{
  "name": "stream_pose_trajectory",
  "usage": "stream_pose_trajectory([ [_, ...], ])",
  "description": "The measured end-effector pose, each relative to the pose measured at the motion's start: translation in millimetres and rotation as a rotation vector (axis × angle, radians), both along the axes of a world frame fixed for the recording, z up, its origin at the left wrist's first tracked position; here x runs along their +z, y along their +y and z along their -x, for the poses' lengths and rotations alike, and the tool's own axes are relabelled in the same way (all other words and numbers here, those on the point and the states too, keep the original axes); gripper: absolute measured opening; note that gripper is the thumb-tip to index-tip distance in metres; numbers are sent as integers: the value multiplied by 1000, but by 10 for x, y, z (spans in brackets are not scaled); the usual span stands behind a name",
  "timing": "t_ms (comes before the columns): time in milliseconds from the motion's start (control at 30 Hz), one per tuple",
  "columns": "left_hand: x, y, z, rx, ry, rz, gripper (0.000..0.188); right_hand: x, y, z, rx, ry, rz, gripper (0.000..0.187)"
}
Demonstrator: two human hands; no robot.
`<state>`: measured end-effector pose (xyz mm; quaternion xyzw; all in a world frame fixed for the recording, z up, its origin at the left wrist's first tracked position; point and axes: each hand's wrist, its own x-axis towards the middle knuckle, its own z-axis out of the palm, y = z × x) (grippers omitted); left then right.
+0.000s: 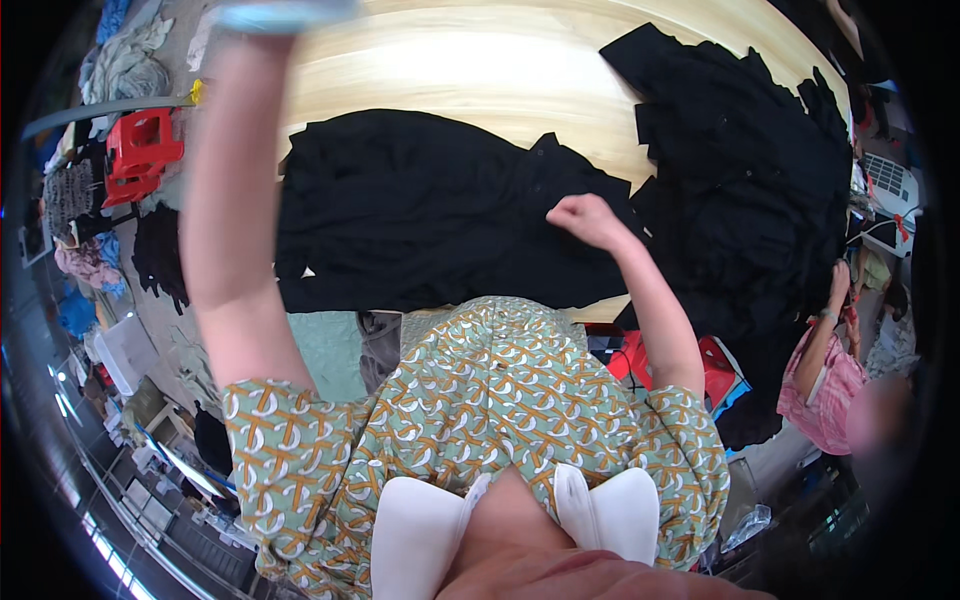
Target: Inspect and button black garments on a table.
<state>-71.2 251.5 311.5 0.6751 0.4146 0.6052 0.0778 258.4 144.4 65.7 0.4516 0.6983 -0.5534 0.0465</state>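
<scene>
A black garment (pixel 400 210) lies spread on the pale wooden table in front of me, with a small white tag (pixel 308 271) near its lower left. Over the garment's right part my right hand (pixel 585 220) is closed, fingers curled in; whether cloth is pinched in it I cannot tell. My left forearm (pixel 235 180) reaches far forward past the garment's left end, smeared by motion. At its end, by the top edge, a blurred pale blue shape (pixel 285 14) covers where my left hand is; the fingers do not show.
More black garments (pixel 740 170) are heaped on the table (pixel 480 60) at the right and hang over its edge. A person in a pink top (pixel 825 390) has a hand by that heap. Red plastic stools (pixel 145 150) and cloth piles (pixel 125 65) stand to the left.
</scene>
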Motion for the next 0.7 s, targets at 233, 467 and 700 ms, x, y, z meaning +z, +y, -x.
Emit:
stream_pose_trajectory([
  [233,-2610,-1574,-1154,-161,173,1115,19,-241,-669,118,134,-22,-334,25],
  [467,-2861,-1977,-1509,-92,266,1412,30,121,-658,289,49,97,-324,11],
  [700,-2305,-2004,-1337,65,6,1159,18,434,-590,465,-18,237,-204,16],
])
